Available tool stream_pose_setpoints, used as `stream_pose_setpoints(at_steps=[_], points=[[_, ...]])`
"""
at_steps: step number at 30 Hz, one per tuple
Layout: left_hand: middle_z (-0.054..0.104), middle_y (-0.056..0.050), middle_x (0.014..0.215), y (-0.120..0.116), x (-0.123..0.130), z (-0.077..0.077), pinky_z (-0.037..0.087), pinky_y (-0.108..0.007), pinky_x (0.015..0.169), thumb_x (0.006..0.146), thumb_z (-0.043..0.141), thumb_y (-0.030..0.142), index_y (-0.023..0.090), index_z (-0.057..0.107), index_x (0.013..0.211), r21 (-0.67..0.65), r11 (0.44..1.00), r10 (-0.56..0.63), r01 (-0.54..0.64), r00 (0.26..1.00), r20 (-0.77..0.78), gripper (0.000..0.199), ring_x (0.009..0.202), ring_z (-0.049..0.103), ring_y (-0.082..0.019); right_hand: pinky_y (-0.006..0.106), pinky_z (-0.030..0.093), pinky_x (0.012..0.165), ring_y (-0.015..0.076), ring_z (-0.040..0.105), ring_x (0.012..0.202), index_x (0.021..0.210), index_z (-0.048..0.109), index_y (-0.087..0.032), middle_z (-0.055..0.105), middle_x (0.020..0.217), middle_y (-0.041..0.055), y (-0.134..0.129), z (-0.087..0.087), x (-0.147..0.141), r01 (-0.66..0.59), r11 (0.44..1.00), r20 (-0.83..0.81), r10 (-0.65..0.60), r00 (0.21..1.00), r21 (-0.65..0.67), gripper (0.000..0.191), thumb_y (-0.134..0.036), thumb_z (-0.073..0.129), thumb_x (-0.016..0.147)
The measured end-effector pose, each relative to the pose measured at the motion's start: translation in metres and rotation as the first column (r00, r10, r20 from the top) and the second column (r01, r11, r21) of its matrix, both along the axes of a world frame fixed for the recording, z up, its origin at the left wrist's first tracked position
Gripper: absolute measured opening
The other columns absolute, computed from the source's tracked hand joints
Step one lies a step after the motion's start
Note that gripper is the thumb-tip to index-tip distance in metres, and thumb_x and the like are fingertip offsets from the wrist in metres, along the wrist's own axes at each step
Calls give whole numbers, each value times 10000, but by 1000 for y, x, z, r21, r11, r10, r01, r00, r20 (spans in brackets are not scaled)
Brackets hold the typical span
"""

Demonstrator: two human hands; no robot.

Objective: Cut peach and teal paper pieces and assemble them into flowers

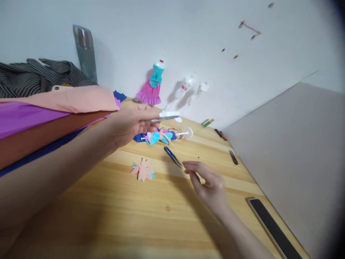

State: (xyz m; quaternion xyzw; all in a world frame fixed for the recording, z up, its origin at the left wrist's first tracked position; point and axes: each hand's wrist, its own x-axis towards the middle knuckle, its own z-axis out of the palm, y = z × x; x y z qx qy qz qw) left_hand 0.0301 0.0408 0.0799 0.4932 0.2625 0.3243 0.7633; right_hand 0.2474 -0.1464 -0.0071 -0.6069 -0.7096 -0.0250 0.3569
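Note:
My left hand point(138, 118) is raised over the table and grips a thin, flat white object with a grey edge point(169, 116); its kind is not clear. Lower and to the right, my right hand point(207, 183) has thumb and forefinger pinched near each other; whatever is between them is hidden or too small to make out. Blue thread snips point(172, 157) lie just left of the right fingertips. A peach paper flower shape with blue tips point(142, 170) rests on the wood. Beneath the left hand lies a figure wrapped in blue, pink and peach paper point(161, 136), with a white round base.
Against the wall stand a figure in a pink and turquoise paper dress point(153, 82) and white figures point(185, 84). Coloured paper sheets point(67, 100), striped cloth point(54, 75) and a bottle point(86, 50) are left. A utility knife point(233, 157) and phone point(272, 226) lie right.

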Motion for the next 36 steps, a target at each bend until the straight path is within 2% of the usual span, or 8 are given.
stream_pose_setpoints(at_steps=[7, 10, 14, 18, 25, 28, 32, 36], points=[[657, -56, 665, 2, 5, -24, 462, -202, 609, 674, 780, 274, 107, 639, 663, -75, 993, -99, 93, 992, -83, 219, 635, 584, -98, 240, 369, 427, 110, 440, 444, 953, 649, -173, 491, 549, -34, 51, 28, -18, 153, 988, -225, -142, 964, 28, 208, -286, 480, 907], [664, -53, 675, 6, 6, -31, 470, -210, 628, 683, 767, 264, 114, 658, 656, -39, 990, -138, 134, 986, -96, 187, 641, 583, -98, 304, 481, 600, 153, 545, 612, 1080, 630, -188, 583, 739, 24, 74, 43, -20, 174, 972, -126, -155, 980, 159, 261, -302, 530, 868], [667, -53, 691, 15, 7, -38, 489, -220, 644, 666, 768, 253, 119, 672, 643, -24, 977, -213, 211, 967, -141, 166, 641, 589, -101, 474, 431, 946, 281, 551, 1128, 1125, 621, -207, 622, 1190, 126, 98, 50, -20, -84, 996, -63, 85, 994, 23, 321, -360, 565, 848], [687, -71, 781, 22, 5, -40, 500, -217, 639, 664, 778, 280, 120, 665, 646, -14, 960, -279, 280, 952, -127, 197, 670, 618, -107, 337, 496, 711, 184, 619, 722, 858, 674, -175, 681, 761, 43, 106, 41, -14, -317, 913, -384, 206, 900, -255, 335, -474, 525, 882], [712, -78, 765, 25, 3, -42, 505, -226, 627, 687, 769, 328, 132, 625, 641, 58, 944, -307, 324, 931, -198, 248, 658, 653, -124, 288, 454, 605, 150, 554, 622, 792, 664, -175, 623, 667, 16, 107, 38, -5, -350, 905, -517, 186, 836, -242, 362, -521, 573, 845], [711, -69, 732, 26, 3, -44, 508, -238, 652, 699, 762, 319, 139, 628, 651, 45, 938, -333, 343, 930, -157, 229, 652, 650, -123, 353, 502, 744, 190, 620, 766, 881, 671, -193, 669, 795, 44, 110, 35, -7, -303, 939, -476, 194, 858, -163, 284, -455, 563, 866], [694, -58, 679, 23, 5, -41, 493, -232, 658, 662, 784, 275, 124, 649, 631, 22, 975, -219, 223, 968, -123, 205, 625, 625, -108, 454, 465, 910, 259, 581, 1057, 1045, 646, -204, 628, 1078, 123, 104, 36, -24, 73, 976, -184, -35, 982, 204, 213, -257, 609, 842], [681, -49, 684, 14, 9, -36, 486, -247, 694, 647, 782, 258, 111, 672, 648, -18, 985, -170, 169, 981, -95, 184, 638, 602, -103, 349, 537, 717, 198, 626, 840, 1030, 624, -202, 614, 933, 93, 93, 43, -49, -41, 941, -12, 48, 999, 336, 214, -118, 563, 843]])
